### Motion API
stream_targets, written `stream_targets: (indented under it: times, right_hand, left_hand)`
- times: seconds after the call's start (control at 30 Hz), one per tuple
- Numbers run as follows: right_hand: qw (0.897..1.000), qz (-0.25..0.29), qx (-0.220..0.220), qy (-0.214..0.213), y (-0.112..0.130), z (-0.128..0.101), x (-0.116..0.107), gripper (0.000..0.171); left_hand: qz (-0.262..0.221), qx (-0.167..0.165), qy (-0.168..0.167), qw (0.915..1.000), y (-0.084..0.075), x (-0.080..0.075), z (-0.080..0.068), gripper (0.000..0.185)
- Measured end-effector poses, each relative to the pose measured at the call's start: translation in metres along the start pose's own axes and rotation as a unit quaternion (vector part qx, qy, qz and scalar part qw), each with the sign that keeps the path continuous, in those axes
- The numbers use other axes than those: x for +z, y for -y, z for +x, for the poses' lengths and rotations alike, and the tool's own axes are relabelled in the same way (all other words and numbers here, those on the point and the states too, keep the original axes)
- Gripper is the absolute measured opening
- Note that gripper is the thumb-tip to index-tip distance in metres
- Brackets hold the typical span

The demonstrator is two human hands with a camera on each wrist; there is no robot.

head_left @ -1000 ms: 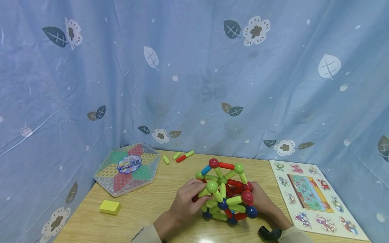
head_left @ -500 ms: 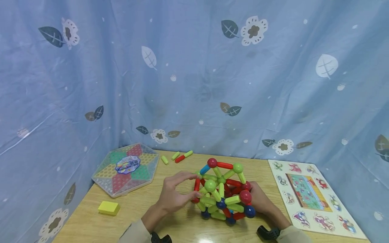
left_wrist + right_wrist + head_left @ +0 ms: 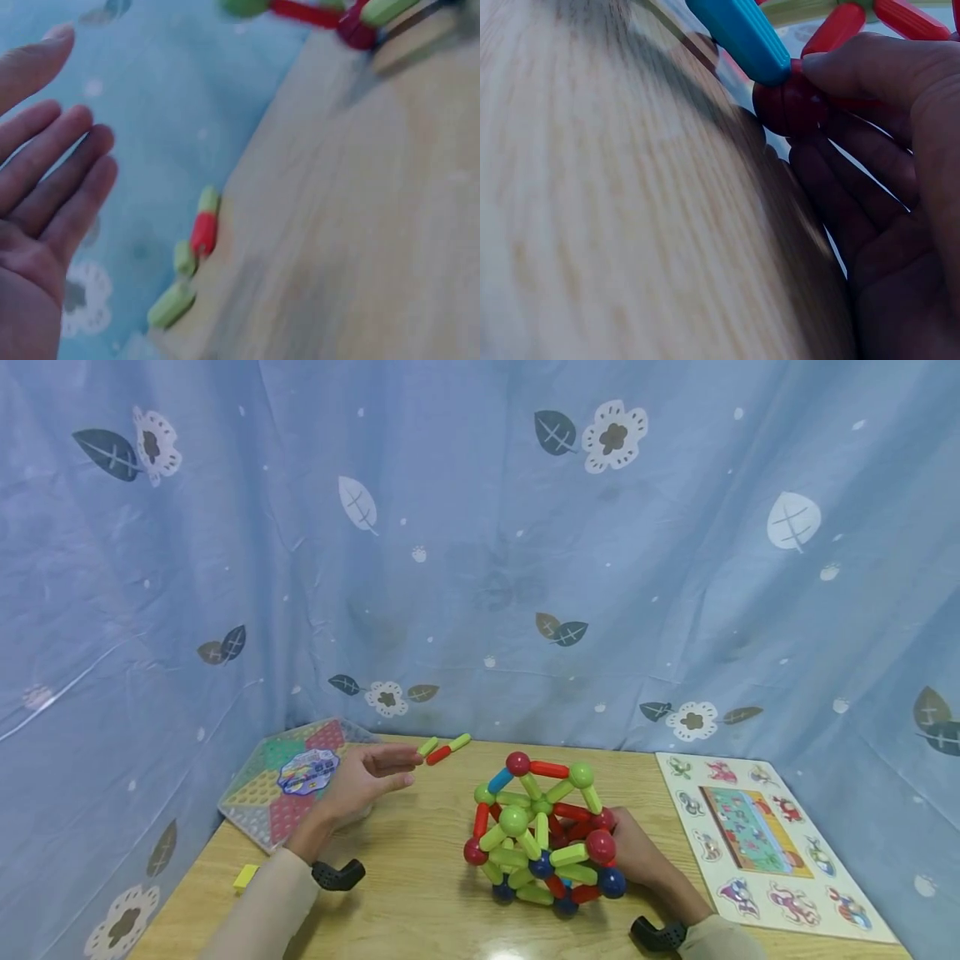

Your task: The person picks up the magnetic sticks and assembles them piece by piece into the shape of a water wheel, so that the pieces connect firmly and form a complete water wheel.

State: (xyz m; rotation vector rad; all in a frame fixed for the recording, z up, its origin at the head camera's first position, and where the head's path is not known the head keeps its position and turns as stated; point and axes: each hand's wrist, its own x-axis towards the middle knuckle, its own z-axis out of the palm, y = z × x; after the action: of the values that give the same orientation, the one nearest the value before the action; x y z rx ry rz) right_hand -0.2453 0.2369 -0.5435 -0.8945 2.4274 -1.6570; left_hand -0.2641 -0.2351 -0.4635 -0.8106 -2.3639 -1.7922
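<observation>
A ball-and-stick structure (image 3: pixel 543 827) of green, red and blue magnetic rods and balls stands on the wooden table (image 3: pixel 420 902). My right hand (image 3: pixel 636 853) grips its right side. In the right wrist view the thumb of that hand (image 3: pixel 885 165) presses a red ball (image 3: pixel 787 105) joined to a blue rod (image 3: pixel 739 34). My left hand (image 3: pixel 362 779) hovers open and holds nothing, left of the structure. Its fingertips are close to several loose green and red rods (image 3: pixel 442 749) at the table's back edge. The left wrist view shows the open palm (image 3: pixel 45 172) beside those rods (image 3: pixel 201 234).
A hexagonal checkers board (image 3: pixel 288 777) lies at the back left, partly under my left hand. A yellow block (image 3: pixel 243 877) sits by the left edge. A wooden picture puzzle (image 3: pixel 757 839) fills the right side. A blue flowered curtain (image 3: pixel 480 568) closes in the back and sides.
My left hand let go of the structure's left side and moved up and left, opening towards the loose rods. The right hand kept its hold. The structure stayed in place.
</observation>
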Motion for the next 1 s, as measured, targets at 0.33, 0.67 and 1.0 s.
stream_targets:
  times: [0.33,0.67,1.0]
  right_hand:
    - [1.0,0.004,-0.009,0.004,-0.001,0.0,0.001,0.028]
    - [0.999,0.029,0.02,0.022,0.002,0.0,0.002,0.03]
    - [1.0,0.02,0.0,0.012,-0.002,0.0,0.0,0.028]
  left_hand:
    - [0.058,-0.098,0.015,0.9934,0.026,-0.033,0.028,0.041]
    - [0.197,-0.084,0.009,0.9767,0.05,-0.032,0.045,0.042]
    - [0.419,0.022,0.068,0.9051,0.053,-0.014,0.055,0.043]
